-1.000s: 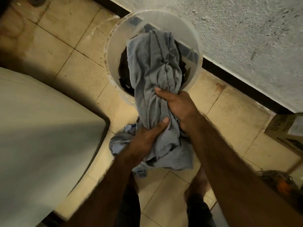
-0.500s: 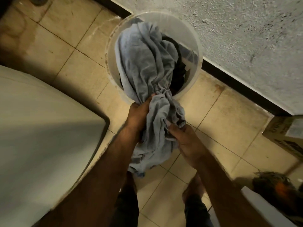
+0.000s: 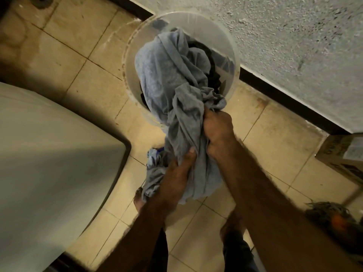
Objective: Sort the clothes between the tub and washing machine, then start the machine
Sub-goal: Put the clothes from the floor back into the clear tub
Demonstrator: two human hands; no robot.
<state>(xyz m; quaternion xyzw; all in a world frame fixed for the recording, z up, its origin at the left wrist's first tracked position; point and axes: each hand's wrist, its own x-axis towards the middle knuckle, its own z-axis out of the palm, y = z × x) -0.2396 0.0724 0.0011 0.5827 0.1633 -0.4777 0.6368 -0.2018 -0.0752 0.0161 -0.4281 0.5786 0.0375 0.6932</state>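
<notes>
A large grey cloth (image 3: 172, 79) trails out of the translucent white tub (image 3: 216, 30) that stands on the tiled floor against the wall. My right hand (image 3: 217, 132) grips a bunched part of the cloth just below the tub's rim. Lower down, my left hand (image 3: 176, 177) grips the same cloth where it hangs over the floor. Dark clothes (image 3: 211, 75) lie in the tub under the grey one. The washing machine's white top (image 3: 49, 154) fills the left side; its lid looks closed.
A cardboard box (image 3: 341, 154) sits at the right against the wall. A mop head (image 3: 330, 214) with an orange part lies at the lower right. My bare feet stand on the beige tiles (image 3: 275, 146) below the cloth.
My hands have swapped heights along the cloth: the right one has moved up to the tub's rim, the left one down and right. More of the cloth hangs outside the tub.
</notes>
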